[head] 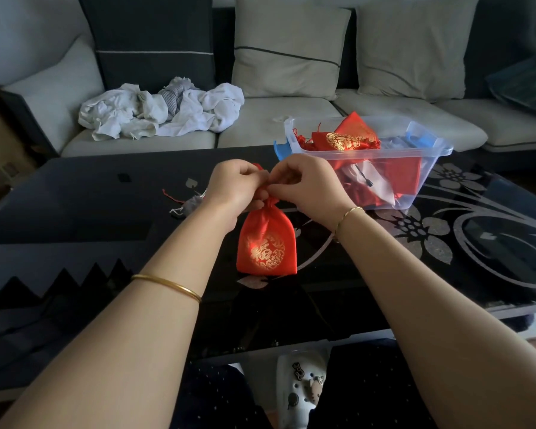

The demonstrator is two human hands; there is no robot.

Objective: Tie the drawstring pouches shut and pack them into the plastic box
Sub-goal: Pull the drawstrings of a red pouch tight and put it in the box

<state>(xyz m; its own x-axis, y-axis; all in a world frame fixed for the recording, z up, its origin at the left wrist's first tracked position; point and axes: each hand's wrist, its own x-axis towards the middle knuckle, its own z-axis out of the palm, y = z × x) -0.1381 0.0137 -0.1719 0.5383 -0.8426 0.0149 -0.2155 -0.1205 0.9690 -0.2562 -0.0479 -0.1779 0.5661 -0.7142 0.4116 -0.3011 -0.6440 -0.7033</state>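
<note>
While pinching the cinched neck of the red pouch (266, 243) between left hand (232, 185) and right hand (307, 184): tying step (knot probably unfinished). Lies on worktop (90, 196), just left of plastic box (427, 162). Next: tighten, then drop in.

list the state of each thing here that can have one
red pouch, neck gathered, not yet in box
left hand, pinching the pouch's neck
right hand, pinching the pouch's top
plastic box, lidless, holding other red pouches
grey pouch, lying on table, outside box
</note>
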